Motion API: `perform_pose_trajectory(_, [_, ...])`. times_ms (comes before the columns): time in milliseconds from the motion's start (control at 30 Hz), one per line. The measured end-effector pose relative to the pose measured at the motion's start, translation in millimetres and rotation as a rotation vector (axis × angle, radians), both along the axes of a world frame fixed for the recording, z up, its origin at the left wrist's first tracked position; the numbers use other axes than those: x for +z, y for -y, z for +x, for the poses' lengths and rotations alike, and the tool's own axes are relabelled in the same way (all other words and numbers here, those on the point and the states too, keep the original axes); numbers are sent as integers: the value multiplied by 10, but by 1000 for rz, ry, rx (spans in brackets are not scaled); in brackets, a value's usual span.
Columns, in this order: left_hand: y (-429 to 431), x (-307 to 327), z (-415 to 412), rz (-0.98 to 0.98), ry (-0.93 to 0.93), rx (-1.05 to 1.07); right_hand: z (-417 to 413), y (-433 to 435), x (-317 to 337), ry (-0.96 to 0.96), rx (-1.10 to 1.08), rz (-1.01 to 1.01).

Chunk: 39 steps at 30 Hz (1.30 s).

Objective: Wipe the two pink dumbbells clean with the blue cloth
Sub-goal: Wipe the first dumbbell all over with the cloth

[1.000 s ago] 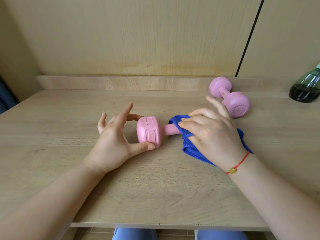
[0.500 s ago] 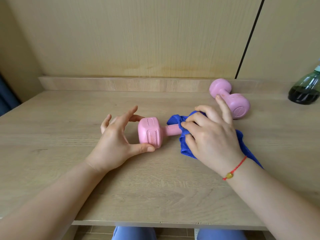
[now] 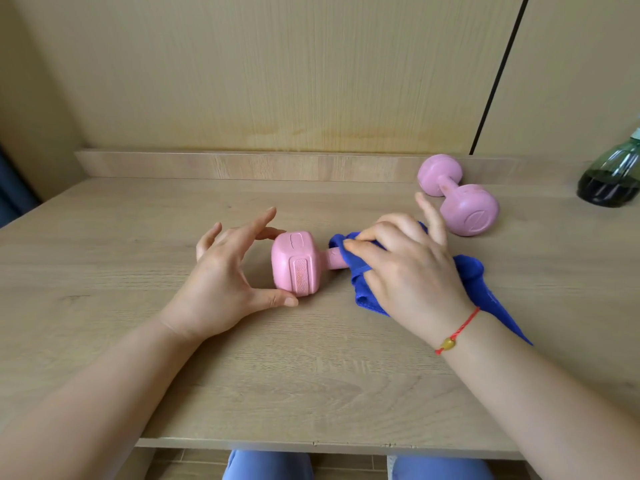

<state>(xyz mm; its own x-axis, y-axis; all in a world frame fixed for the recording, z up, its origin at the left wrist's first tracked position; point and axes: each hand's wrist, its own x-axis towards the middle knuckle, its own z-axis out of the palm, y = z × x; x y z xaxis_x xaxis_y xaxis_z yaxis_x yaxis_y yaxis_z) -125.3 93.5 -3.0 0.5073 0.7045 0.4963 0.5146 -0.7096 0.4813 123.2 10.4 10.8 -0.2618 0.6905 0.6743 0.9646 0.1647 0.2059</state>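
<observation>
Wiping the handle of the near dumbbell [image 3: 294, 266] on the table [image 3: 138, 237] with the blue cloth [image 3: 474, 275], bunched in the curled fingers of the right hand [image 3: 408, 275]. Pinched its left head between thumb and fingertip of the left hand [image 3: 221, 282], other fingers spread. Showed the far dumbbell [image 3: 460, 199] lying well apart at rear right, near a green bottle [image 3: 609, 178].

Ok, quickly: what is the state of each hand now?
Left hand: pinches the head of the near dumbbell.
Right hand: grips the blue cloth around its handle.
</observation>
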Motion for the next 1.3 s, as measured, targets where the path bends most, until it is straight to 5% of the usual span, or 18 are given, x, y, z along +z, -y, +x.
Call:
perform_pose_trajectory(233, [-3, -3, 6, -2, 7, 19, -23, 16, -41, 0, -51, 70])
perform_pose_trajectory(533, [3, -9, 14, -4, 9, 16, -242, -98, -123, -60, 98, -171])
perform_pose_trajectory(800, [25, -9, 14, 1, 4, 19, -36, 32, 11, 80, -186, -177])
perform_pose_trajectory(1300, [30, -2, 12, 17, 0, 20, 28, 11, 7, 59, 24, 78])
